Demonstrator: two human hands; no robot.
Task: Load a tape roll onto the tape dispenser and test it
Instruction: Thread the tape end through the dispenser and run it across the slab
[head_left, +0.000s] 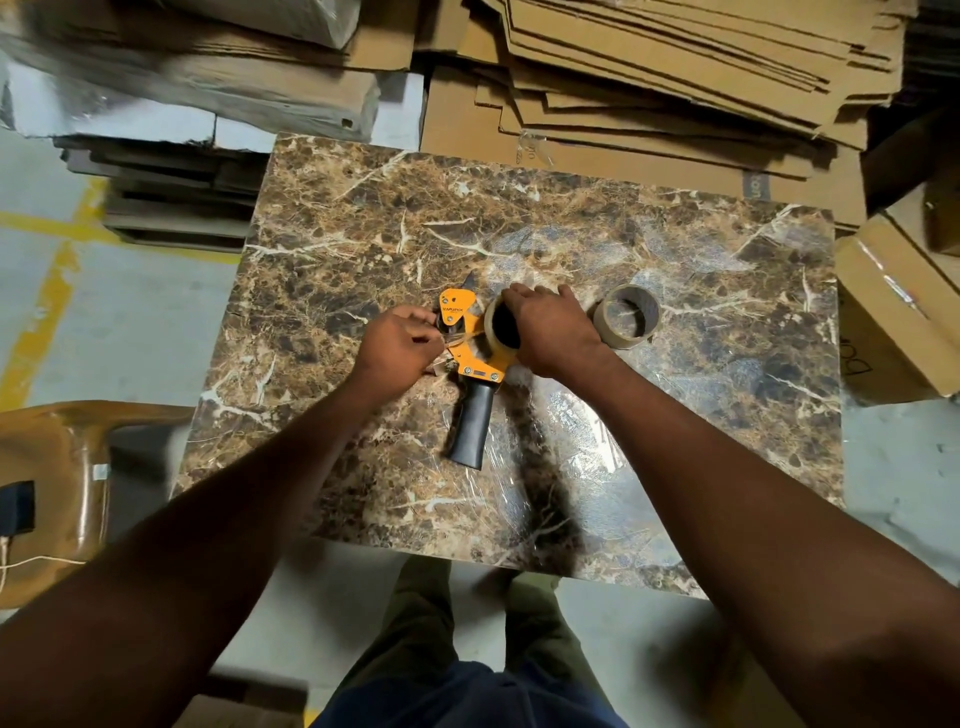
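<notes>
Both hands are over the table (675, 467), close together, with the dispenser (467, 358) between them.

The dispenser is orange with a black handle (474, 426). It lies flat on its side. The handle points back toward the person, and it sits just below the gap between the two hands. No hand touches the handle.

A tape roll (501, 327) sits on the dispenser, just under the right hand (550, 332). The right hand lies over the top and right side of this roll. Its fingers are curled around the roll's edge, so it has hold of the roll. The dark hole in the middle of the roll shows just left of that hand.

The left hand (400, 348) is at the left side of the dispenser, near its front end. Its fingers are pinched almost shut. A thin strip of tape (457, 339) runs from the roll across to those fingers, and the hand seems to be pinching its end. The exact spot where the fingers meet the strip is too small to see well.

A second roll (627, 315) stands on the table just right of the right hand. It is close to the hand, but I cannot tell if they touch.

Flat cardboard (675, 78) is piled beyond both hands, past the far edge of the table.
</notes>
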